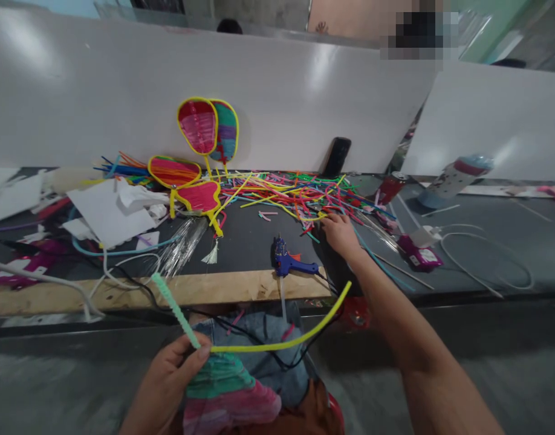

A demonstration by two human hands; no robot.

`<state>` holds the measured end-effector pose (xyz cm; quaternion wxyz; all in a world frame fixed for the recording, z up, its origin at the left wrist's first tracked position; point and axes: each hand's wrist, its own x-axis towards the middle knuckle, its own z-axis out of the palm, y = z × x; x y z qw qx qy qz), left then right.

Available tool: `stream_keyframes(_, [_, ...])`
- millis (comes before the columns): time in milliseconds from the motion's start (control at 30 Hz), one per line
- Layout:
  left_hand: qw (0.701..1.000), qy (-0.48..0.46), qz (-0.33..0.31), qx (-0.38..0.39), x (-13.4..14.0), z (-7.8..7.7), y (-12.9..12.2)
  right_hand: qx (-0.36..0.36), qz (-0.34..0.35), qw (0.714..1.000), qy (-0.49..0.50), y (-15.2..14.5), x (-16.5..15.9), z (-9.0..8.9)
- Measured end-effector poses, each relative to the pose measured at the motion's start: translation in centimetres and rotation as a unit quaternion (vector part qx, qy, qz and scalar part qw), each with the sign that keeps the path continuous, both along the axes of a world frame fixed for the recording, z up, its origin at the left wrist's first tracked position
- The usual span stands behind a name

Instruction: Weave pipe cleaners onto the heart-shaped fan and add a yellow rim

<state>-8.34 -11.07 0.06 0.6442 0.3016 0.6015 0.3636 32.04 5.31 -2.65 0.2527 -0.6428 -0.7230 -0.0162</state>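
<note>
My left hand [175, 365], low in the view, pinches a pipe-cleaner fan [232, 386] with green and pink parts at the root of its light green handle [175, 308]. From the same pinch a loose yellow pipe cleaner [282, 346] runs out to the right and curves upward. My right hand [341, 234] is stretched across the table into the heap of coloured pipe cleaners [277, 190]. Its fingers are bent down by a small yellow piece; what is between them is hidden. A blue hot glue gun [289, 263] lies left of that hand, near the table edge.
Finished fans [198, 127] lean against the white partition [277, 78], others lying below. Paper scraps [114, 211] and cables lie left. A phone [337, 156], red can [390, 187], bottle [456, 181] and charger [425, 237] stand or lie right. A wooden strip [232, 285] edges the table.
</note>
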Motion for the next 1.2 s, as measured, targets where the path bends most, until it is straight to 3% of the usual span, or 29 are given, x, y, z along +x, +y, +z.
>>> stream_keyframes(67, [1.000,0.006,0.016,0.001,-0.2,0.1,0.1,0.002,0.017,1.000,0.004,-1.5,-1.3,0.7])
stream_keyframes(167, [1.000,0.000,0.022,-0.002,-0.2,0.2,0.4,-0.077,0.166,0.983,0.024,-5.1,-4.3,1.0])
stream_keyframes(233, [1.000,-0.008,0.009,-0.003,0.0,0.4,0.9,-0.093,0.188,0.977,0.024,-7.0,-6.0,0.8])
stream_keyframes(333, [1.000,-0.020,-0.009,0.013,0.6,1.1,1.9,-0.086,0.165,0.982,0.024,-8.1,-5.9,0.1])
stream_keyframes(500, [0.998,-0.044,-0.020,0.037,1.7,2.2,4.4,-0.055,0.027,0.998,-0.021,-6.2,1.4,-0.2])
stream_keyframes(600, [0.995,-0.060,-0.050,0.065,2.5,2.7,6.6,-0.006,-0.071,0.996,-0.047,-5.7,4.5,2.4])
stream_keyframes(700, [0.991,-0.053,-0.081,0.090,3.8,3.4,9.1,0.123,-0.151,0.981,-0.011,-7.0,2.6,7.4])
stream_keyframes(767, [0.988,-0.029,-0.108,0.104,5.0,3.9,10.7,0.183,-0.110,0.976,0.032,-8.3,-1.3,10.4])
stream_keyframes(833, [0.983,-0.015,-0.144,0.110,6.3,4.2,12.3,0.205,0.007,0.976,0.073,-8.7,-6.0,12.0])
stream_keyframes(900, [0.979,-0.010,-0.161,0.126,7.5,4.2,13.8,0.135,0.162,0.975,0.068,-7.7,-10.1,11.6])
stream_keyframes(967, [0.975,-0.013,-0.173,0.136,8.5,4.0,15.3,0.077,0.232,0.968,0.059,-5.8,-12.6,9.7])
stream_keyframes(1100, [0.969,-0.045,-0.210,0.118,9.6,2.8,17.9,0.016,0.184,0.977,0.110,-2.0,-13.4,5.6])
stream_keyframes(1200, [0.957,-0.074,-0.266,0.093,9.4,1.9,19.2,0.004,0.188,0.966,0.177,-1.1,-12.9,4.1])
